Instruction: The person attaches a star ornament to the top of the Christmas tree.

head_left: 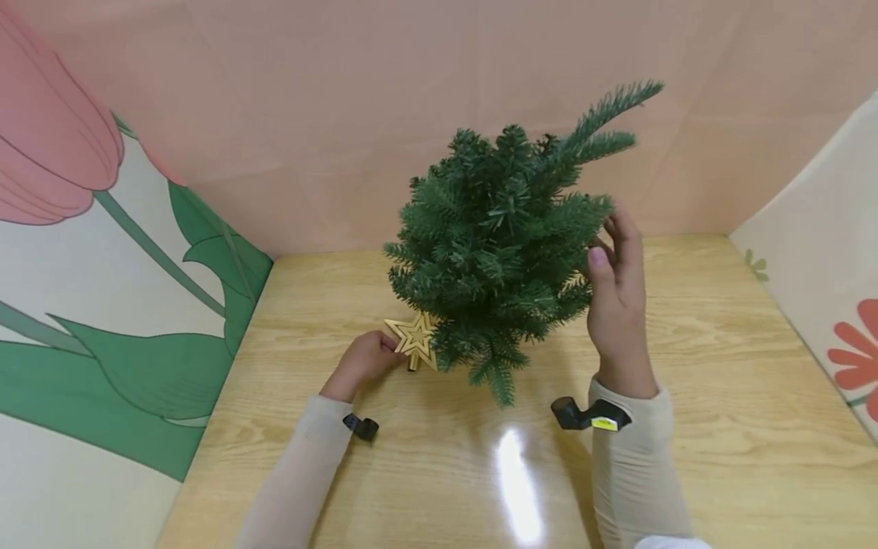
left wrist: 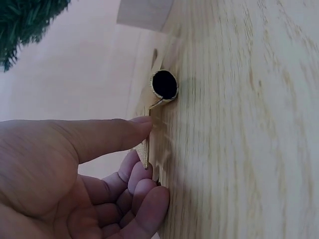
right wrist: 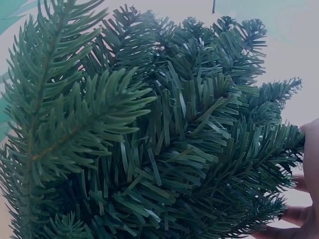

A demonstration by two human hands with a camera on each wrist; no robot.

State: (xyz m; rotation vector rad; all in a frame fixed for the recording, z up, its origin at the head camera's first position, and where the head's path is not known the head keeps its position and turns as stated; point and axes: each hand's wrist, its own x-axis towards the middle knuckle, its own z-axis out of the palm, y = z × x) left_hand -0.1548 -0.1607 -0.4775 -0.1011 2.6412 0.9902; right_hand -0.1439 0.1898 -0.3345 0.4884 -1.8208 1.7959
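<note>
A small green artificial Christmas tree [head_left: 494, 252] stands on the wooden table, bushy, with two long branches reaching up to the right. At its lower left is a gold star tree topper [head_left: 414, 335], its right side partly behind the branches. My left hand [head_left: 366, 357] pinches the star by its left point, thumb on one face and fingers behind. In the left wrist view, the topper's hollow round socket [left wrist: 154, 99] faces the camera, close to the tabletop. At the tree's right side, my right hand [head_left: 620, 305] touches the branch tips with loosely curved fingers.
The wooden table [head_left: 727, 442] runs to a pink backdrop [head_left: 329, 114] behind the tree. Panels with printed flowers stand on the left and right. A pale grey block [left wrist: 144, 12] shows near the tree in the left wrist view. Each wrist wears a small black camera.
</note>
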